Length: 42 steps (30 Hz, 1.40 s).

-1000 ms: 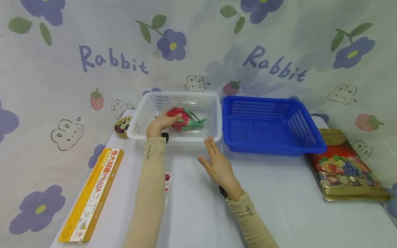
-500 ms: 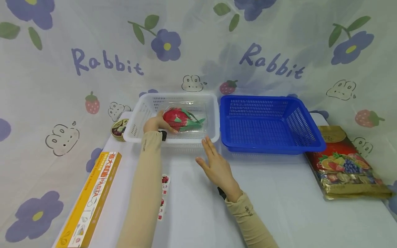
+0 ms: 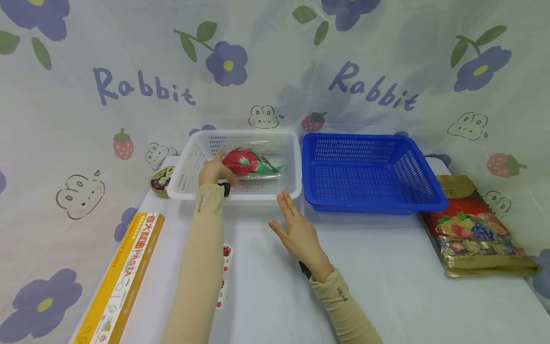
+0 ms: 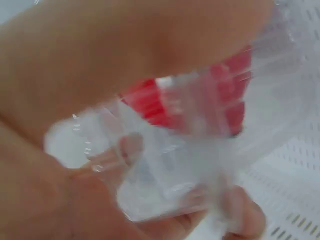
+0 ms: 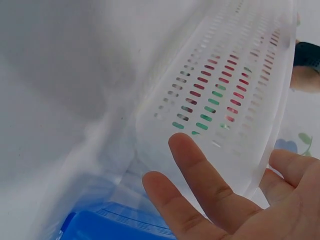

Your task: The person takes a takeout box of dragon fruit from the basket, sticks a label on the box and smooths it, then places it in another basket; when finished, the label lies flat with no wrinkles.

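Note:
My left hand [image 3: 216, 171] reaches into the white basket [image 3: 296, 157] and grips the left end of a clear plastic box [image 3: 275, 152]. Inside that box lies a red and green dragon fruit [image 3: 245, 161]. Close up in the left wrist view, thumb and fingers [image 4: 245, 215] stand on opposite sides of the blurred clear plastic, some seen through it. My right hand [image 3: 298, 236] is held with fingers straight at the basket's front right corner. In the right wrist view its fingers [image 5: 200, 175] lie beside the slotted wall; whether they touch it I cannot tell.
A blue basket [image 3: 374, 208] stands right of the white one. A yellow pasta box [image 3: 118, 282] lies at left, a round tin [image 3: 161, 181] behind it. Red and white printed cards [image 3: 226, 258] lie by the left sleeve. A red and gold bag [image 3: 479, 229] lies far right.
My left hand has gone from reaching over the clear box to gripping its left end, and the box and dragon fruit have tilted slightly. The right hand keeps almost the same place.

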{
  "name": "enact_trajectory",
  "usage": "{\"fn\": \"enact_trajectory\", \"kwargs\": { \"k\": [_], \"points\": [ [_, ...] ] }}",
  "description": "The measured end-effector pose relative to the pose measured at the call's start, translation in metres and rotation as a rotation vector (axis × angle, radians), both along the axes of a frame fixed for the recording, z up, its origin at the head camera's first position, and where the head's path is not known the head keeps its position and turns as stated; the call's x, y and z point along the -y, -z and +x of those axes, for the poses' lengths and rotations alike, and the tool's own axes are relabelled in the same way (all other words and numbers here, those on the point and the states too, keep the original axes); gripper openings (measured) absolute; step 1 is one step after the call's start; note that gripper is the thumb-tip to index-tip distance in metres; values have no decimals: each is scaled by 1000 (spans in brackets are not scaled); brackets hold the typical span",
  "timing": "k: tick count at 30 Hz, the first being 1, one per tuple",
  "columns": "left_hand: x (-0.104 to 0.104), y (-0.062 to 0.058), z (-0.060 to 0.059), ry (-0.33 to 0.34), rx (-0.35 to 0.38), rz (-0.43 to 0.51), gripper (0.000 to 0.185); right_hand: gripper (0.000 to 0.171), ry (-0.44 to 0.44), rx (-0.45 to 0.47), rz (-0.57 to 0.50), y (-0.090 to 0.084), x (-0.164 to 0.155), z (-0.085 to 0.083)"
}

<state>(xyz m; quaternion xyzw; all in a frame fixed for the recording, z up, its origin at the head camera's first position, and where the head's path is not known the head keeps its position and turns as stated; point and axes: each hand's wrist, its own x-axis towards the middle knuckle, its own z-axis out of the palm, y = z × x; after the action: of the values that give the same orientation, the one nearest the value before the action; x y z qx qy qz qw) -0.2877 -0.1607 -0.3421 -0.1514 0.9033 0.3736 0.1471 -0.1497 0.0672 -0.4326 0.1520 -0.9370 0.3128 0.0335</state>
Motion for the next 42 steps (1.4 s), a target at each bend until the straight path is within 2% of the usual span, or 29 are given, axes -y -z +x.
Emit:
{"fn": "enact_trajectory", "kwargs": {
  "k": [7, 16, 19, 24, 31, 35, 42],
  "points": [
    [14, -5, -7, 52, -102, 40, 92, 73, -6, -47, -5, 3, 0, 1],
    [27, 0, -11, -12, -138, 260, 80, 70, 3, -10, 3, -1, 1, 3],
    [26, 2, -15, -24, -169, 291, 78, 70, 2, -13, 7, -1, 2, 4],
    [23, 4, -20, -21, -222, 265, 79, 70, -1, -11, 5, 0, 4, 6],
    [23, 6, -21, 13, -300, 164, 85, 70, -4, -22, 3, 0, 5, 5],
    [21, 8, -20, 4, -326, 163, 78, 70, -1, -25, 10, 2, 4, 3],
    [15, 7, -15, -11, -384, 184, 77, 70, 4, -7, 1, 3, 3, 0]
  ]
}}
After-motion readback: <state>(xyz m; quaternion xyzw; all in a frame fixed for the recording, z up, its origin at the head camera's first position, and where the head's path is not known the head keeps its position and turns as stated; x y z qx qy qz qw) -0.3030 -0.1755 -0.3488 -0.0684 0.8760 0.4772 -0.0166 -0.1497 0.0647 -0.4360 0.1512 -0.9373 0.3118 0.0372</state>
